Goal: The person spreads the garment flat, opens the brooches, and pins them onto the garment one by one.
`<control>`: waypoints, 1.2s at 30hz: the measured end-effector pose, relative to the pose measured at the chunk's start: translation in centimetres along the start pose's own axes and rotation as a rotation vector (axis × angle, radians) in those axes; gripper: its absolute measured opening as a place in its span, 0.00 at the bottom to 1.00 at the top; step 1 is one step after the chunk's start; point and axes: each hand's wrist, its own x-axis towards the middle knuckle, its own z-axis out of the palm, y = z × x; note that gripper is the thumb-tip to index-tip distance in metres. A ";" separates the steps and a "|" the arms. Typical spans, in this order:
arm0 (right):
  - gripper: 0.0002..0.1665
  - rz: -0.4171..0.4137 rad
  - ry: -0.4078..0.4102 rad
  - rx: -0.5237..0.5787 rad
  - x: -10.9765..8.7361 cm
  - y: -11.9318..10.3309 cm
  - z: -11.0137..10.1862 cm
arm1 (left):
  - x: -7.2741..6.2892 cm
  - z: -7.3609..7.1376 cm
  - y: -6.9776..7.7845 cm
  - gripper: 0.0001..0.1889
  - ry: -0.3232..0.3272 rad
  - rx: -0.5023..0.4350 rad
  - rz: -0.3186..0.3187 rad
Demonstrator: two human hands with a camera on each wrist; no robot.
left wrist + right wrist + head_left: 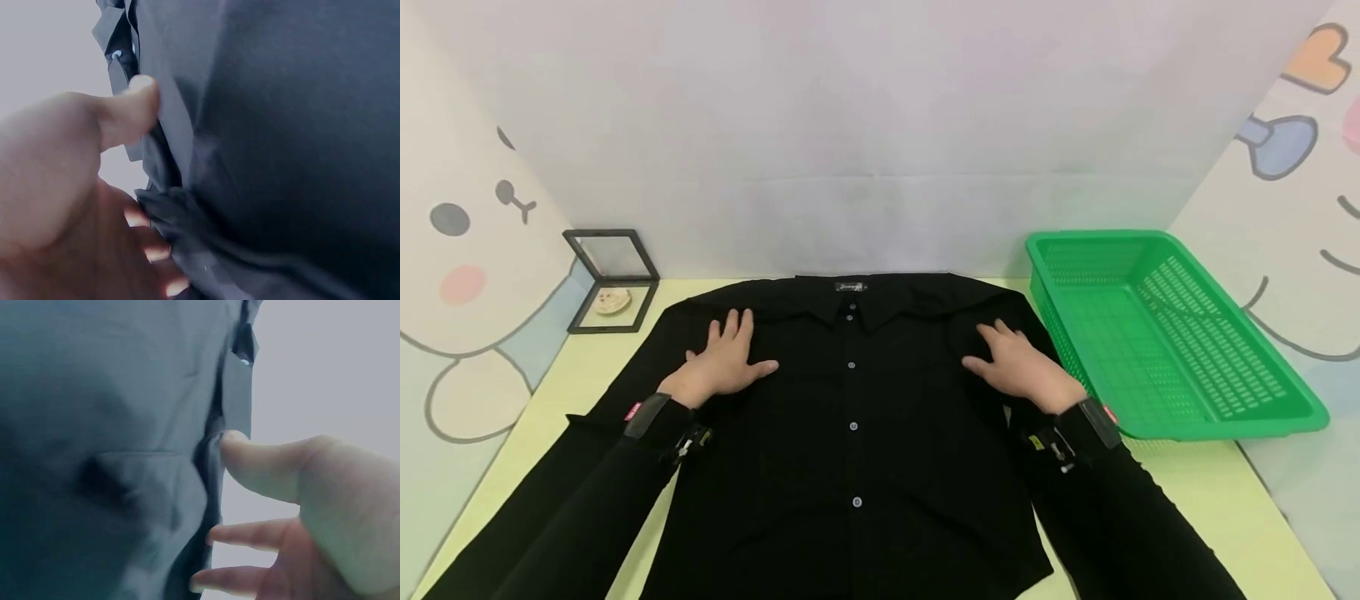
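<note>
Flat-palmed grip: both hands [722, 362] [1018, 367] press black shirt [850, 433] on yellow-green table [1210, 492].

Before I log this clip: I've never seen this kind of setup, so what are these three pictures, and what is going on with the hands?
There is no machine here: a person in black sleeves wears three cameras. The wide picture comes from the head camera, looking down at a yellow-green table. The two close, blurry pictures come from cameras strapped to each wrist.

A black button-up shirt lies spread flat, front up and collar away from the person. The left hand and right hand rest flat on its chest, one each side of the buttons, fingers spread. Neither holds anything; the wrist views show only thumbs and fingertips against dark cloth.

To the right stands a green plastic basket. At the far left is a small black frame with a round pale thing inside.
</note>
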 end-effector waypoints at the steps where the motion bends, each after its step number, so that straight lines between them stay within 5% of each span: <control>1: 0.41 -0.011 -0.003 0.011 0.6 -0.3 -0.2 | 0.2 0.0 0.2 0.50 -0.015 0.001 0.007; 7: 0.41 -0.045 -0.077 0.022 3.4 -1.9 -0.4 | 1.2 0.1 1.2 0.50 -0.103 0.040 -0.068; 15: 0.45 -0.001 -0.091 -0.006 4.5 -1.8 -0.5 | 1.7 -1.9 0.9 0.49 0.029 0.022 -0.005; 20: 0.45 -0.016 -0.093 0.022 4.3 -1.3 -0.6 | 2.2 -3.5 0.1 0.40 0.009 0.022 0.012; 27: 0.45 -0.018 -0.078 0.031 3.9 -1.1 -1.0 | 0.3 -4.8 0.0 0.33 0.139 -0.058 0.081; 29: 0.45 -0.016 -0.080 0.025 3.7 -0.9 -1.1 | -0.2 -4.6 0.0 0.35 0.110 -0.057 0.084; 34: 0.46 0.003 -0.147 0.010 3.5 -0.3 -0.4 | -0.4 -2.2 -1.0 0.48 -0.089 -0.079 0.040; 36: 0.47 0.003 -0.167 0.013 3.4 -0.2 -0.1 | -0.7 -1.1 -1.5 0.52 -0.088 -0.121 0.025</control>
